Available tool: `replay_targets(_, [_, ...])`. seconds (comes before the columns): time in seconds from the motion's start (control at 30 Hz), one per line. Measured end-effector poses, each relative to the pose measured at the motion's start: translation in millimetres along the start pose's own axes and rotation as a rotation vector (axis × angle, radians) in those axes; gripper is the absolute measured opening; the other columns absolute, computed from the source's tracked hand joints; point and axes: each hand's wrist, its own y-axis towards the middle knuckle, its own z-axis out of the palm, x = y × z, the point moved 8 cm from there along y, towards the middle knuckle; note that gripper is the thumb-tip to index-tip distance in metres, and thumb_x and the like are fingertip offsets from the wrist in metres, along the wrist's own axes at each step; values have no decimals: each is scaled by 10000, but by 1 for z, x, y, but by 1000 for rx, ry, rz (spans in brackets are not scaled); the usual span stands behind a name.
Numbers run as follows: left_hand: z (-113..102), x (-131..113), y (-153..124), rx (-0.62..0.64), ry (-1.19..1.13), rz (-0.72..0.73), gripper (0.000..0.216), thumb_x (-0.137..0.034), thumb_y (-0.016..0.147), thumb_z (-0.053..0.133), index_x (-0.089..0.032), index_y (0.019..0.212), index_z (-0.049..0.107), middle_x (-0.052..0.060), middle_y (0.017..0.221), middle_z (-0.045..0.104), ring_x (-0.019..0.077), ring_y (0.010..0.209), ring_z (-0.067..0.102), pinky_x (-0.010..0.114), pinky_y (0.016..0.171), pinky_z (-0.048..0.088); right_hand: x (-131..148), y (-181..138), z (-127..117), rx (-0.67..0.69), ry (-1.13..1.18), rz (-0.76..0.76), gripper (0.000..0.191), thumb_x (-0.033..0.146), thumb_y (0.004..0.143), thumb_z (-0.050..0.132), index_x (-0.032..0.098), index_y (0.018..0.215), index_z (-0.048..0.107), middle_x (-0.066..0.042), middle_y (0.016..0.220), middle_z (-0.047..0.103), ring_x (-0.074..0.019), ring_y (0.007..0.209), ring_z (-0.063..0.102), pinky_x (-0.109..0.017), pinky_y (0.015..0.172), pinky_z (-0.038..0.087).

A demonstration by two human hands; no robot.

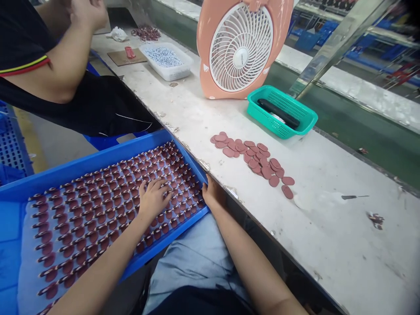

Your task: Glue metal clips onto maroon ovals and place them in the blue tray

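A blue tray (108, 154) rests on my lap, filled with rows of several small dark-red oval pieces (98, 205). My left hand (152, 197) lies flat on those pieces near the tray's right end, fingers spread. My right hand (212, 192) sits at the tray's right corner, fingers curled over the rim; what they touch inside is hidden. On the white workbench (328, 227) beyond, a loose pile of pink oval pieces (254, 157) lies spread out.
A pink desk fan (241, 46) and a green basket (282, 113) holding a black object stand behind the pile. A white tub (166, 60) of small parts sits farther back. A co-worker's arm (62, 57) is at upper left. A thin tool (354, 197) lies at right.
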Motion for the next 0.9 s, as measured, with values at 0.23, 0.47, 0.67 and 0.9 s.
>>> replay_targets(0.23, [4,3,-2,1,4,8,224,-345,925,559,-286,865,767,88,1214,734,334,1249,567,648,1148,187,1,1,1,6,2,-15,299,307,978,619,175,1246,621,-104,1335,608,-266,1234,586,-524,1060,481])
replay_targets(0.47, [5,4,-2,0,2,5,229,-355,924,555,-299,875,771,90,1195,738,331,1257,563,645,1158,174,1,2,0,-4,-5,-29,319,310,975,624,173,1263,609,-107,1347,598,-273,1241,580,-533,1060,479])
replay_targets(0.67, [6,4,-2,-3,-11,3,223,-361,918,564,-290,866,770,100,1188,741,338,1246,574,655,1154,181,3,1,0,-10,0,-39,317,304,976,622,182,1268,607,-106,1350,595,-270,1240,579,-529,1064,477])
replay_targets(0.9, [-6,-2,-1,-27,-33,6,204,-309,891,565,-281,898,767,97,1213,731,334,1256,574,665,1157,144,2,2,1,-7,-2,-32,321,324,978,620,182,1266,612,-108,1362,592,-270,1247,577,-532,1076,464])
